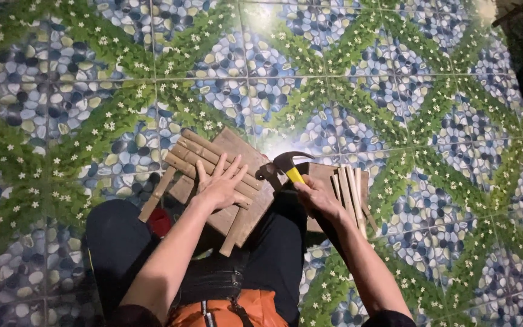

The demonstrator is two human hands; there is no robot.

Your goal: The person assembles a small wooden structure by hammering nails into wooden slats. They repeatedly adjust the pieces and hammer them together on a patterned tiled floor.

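**Hammer in hand over a slatted wooden piece on a patterned tile floor**

The floor is glossy tile printed with blue, grey and cream pebbles crossed by green diagonal bands dotted with small white flowers. A bright glare sits on the tiles near the top centre and another just behind the hammer head. The top right corner falls into dark shadow, and what stands there cannot be made out.

The person sits low, dark trousers on both knees and an orange garment at the bottom edge. A small red thing shows by the left knee, too hidden to identify.

The slatted piece, a board with several narrow slats across it, lies on the floor between the knees, its long axis tilted from upper left to lower right. The left hand lies flat on the slats, fingers spread wide and pointing up and to the right, pressing on the wood and gripping nothing.

The right hand is closed around the hammer. Its yellow handle runs from the fist up and to the left; the dark claw head points left, just beside the slatted piece's right edge.

Loose sticks lie bundled on a second board, just right of the right hand, running roughly top to bottom.

No packages, labels or signs can be seen.
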